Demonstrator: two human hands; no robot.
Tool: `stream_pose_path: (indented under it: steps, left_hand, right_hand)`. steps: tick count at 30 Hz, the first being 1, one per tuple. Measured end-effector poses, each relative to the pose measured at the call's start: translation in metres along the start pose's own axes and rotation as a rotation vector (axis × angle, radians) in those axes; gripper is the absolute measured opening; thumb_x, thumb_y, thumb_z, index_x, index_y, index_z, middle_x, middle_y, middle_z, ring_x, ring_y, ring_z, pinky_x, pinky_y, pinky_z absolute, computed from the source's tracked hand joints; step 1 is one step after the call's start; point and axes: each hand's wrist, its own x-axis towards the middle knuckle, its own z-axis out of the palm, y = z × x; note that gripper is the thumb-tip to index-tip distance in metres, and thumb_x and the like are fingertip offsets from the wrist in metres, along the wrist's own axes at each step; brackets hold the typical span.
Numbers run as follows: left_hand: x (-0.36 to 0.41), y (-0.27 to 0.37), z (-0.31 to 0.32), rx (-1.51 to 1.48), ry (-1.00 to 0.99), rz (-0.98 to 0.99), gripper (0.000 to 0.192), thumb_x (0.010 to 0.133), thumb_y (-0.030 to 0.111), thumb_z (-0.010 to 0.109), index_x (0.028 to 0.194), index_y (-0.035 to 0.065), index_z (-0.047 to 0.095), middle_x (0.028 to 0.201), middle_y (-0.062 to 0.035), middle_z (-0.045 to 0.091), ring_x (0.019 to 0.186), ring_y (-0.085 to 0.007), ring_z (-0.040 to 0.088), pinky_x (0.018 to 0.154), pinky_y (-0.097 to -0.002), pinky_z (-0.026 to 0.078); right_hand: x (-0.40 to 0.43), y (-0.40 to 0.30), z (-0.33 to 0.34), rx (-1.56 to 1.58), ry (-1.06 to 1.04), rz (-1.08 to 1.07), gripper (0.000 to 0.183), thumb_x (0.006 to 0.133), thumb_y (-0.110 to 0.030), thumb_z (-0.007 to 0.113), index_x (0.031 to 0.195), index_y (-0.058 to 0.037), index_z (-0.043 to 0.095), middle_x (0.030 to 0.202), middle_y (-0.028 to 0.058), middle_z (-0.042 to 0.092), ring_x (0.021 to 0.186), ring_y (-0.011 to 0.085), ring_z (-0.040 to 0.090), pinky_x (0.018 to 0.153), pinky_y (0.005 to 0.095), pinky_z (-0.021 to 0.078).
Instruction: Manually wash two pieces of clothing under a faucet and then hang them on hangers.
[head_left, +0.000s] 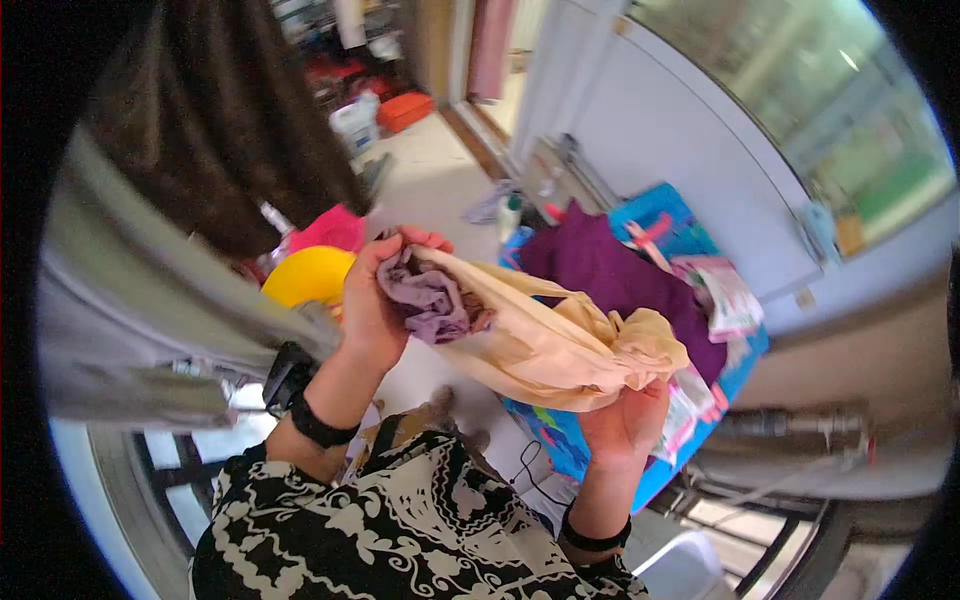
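A cream cloth (540, 345) is stretched between my two hands in front of my body. My left hand (371, 300) grips its left end together with a crumpled mauve cloth (431, 296), which lies bunched in the palm. At the other end the cream fabric is gathered into a lump, and my right hand (630, 420) holds it from below; some of those fingers are hidden by the folds. Beneath and beyond the cloth, a purple garment (600, 262) lies on a blue printed surface (667, 206).
Pink-and-white packets (724, 300) lie on the blue surface. A yellow round item (311, 274) and a pink cloth (330, 229) are beyond my left hand. A dark curtain (225, 120) hangs at left. A white jug (356, 124) and an orange box (405, 112) stand on the floor.
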Motion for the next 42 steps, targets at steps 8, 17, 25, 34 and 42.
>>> stream_pose_path:
  steps: [8, 17, 25, 34, 42]
  left_hand:
    - [0.0, 0.077, -0.038, -0.203, 0.036, 0.195, 0.014, 0.08, 0.021, 0.05, 0.081, 0.0081, 0.055, 0.098, -0.0077, 0.059, 0.098, -0.0247, 0.054, 0.093, -0.0406, 0.038]
    - [0.028, 0.17, -0.11, 0.169, -0.146, 0.301, 0.015, 0.077, 0.019, 0.046, 0.077, 0.0049, 0.051, 0.076, -0.0073, 0.054, 0.069, -0.0153, 0.054, 0.084, -0.0312, 0.039]
    - [0.024, 0.179, -0.1, 0.896, 0.085, 0.185, 0.034, 0.074, 0.006, 0.065, 0.107, 0.005, 0.056, 0.088, -0.0003, 0.055, 0.083, -0.0082, 0.052, 0.075, -0.022, 0.044]
    - [0.032, 0.17, -0.109, 0.721, 0.397, 0.467, 0.019, 0.082, 0.016, 0.06, 0.097, 0.0032, 0.061, 0.075, 0.0011, 0.061, 0.058, -0.0026, 0.052, 0.048, -0.0177, 0.041]
    - [0.007, 0.18, -0.096, 0.353, 0.17, 0.396, 0.025, 0.082, 0.012, 0.056, 0.104, -0.0006, 0.056, 0.104, -0.0051, 0.058, 0.09, -0.0123, 0.056, 0.077, -0.0246, 0.045]
  right_hand:
    - [0.043, 0.053, 0.032, -0.021, 0.0, 0.186, 0.036, 0.09, -0.023, 0.033, 0.116, -0.0034, 0.047, 0.116, 0.0124, 0.052, 0.111, 0.0286, 0.046, 0.097, 0.0456, 0.0332]
    - [0.104, 0.129, 0.058, -0.275, -0.115, -0.053, 0.039, 0.09, -0.03, 0.041, 0.119, -0.0041, 0.042, 0.111, 0.0076, 0.053, 0.101, 0.019, 0.053, 0.086, 0.0342, 0.0419]
    - [0.136, 0.223, 0.098, -0.499, -0.048, 0.05, 0.021, 0.087, -0.028, 0.054, 0.098, -0.01, 0.055, 0.09, 0.0, 0.058, 0.079, 0.0086, 0.056, 0.069, 0.0233, 0.0458]
    - [0.153, 0.272, 0.105, -0.875, -0.4, 0.026, 0.052, 0.074, -0.022, 0.07, 0.112, -0.0015, 0.042, 0.086, 0.0038, 0.057, 0.079, 0.0116, 0.055, 0.068, 0.0232, 0.0448]
    - [0.199, 0.26, 0.056, -1.408, -0.699, 0.15, 0.036, 0.069, -0.003, 0.068, 0.102, -0.0025, 0.054, 0.087, 0.0025, 0.057, 0.072, 0.0114, 0.055, 0.064, 0.025, 0.0436]
